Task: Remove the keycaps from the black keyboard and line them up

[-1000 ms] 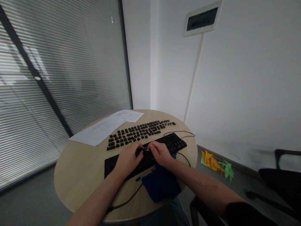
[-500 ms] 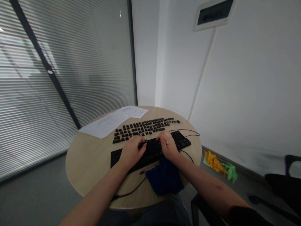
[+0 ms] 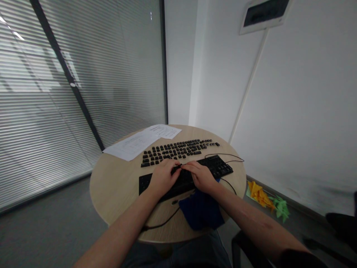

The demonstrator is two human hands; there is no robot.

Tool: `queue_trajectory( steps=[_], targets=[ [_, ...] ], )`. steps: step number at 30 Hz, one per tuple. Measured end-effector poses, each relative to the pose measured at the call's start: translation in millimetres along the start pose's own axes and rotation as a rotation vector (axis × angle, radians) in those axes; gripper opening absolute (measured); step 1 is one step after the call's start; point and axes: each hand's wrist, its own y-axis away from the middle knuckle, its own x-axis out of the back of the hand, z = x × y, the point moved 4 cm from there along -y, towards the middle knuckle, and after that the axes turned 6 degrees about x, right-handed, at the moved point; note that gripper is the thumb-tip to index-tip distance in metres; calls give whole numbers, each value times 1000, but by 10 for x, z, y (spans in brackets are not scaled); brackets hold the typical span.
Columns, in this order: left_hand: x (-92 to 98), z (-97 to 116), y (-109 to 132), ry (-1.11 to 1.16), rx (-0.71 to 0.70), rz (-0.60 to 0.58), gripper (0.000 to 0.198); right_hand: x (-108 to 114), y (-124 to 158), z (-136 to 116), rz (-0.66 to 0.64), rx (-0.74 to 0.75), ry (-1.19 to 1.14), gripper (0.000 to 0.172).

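A black keyboard point(image 3: 222, 166) lies across the table before me, many of its keycaps taken off. Over its middle, my left hand point(image 3: 164, 175) is closed in a pinch on a small dark keycap point(image 3: 179, 166). From the other side my right hand point(image 3: 201, 175) brings its fingertips to the same keycap, fingers held together; its thumb is mostly hidden. Loose black keycaps point(image 3: 178, 149) are laid out in rows behind the keyboard. A dark blue cloth point(image 3: 201, 210) sits under my right wrist, at the table's near edge.
Printed sheets point(image 3: 134, 145) lie at the back left of the round wooden table point(image 3: 111, 186). Thin black cable point(image 3: 235, 158) loops at the right, with another at the front. Orange paper pieces point(image 3: 259, 194) and green ones point(image 3: 281, 208) lie on the floor by the wall.
My right hand has moved left along the keyboard, and its fingertips now meet those of my left hand at the keycap. The whole view has shifted slightly.
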Motion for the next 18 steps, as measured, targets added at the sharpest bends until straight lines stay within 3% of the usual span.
queue_trajectory(
  steps=[18],
  targets=[
    [-49, 9, 9, 6, -73, -24, 16, -70, 22, 46, -59, -4, -42, 52]
  ],
)
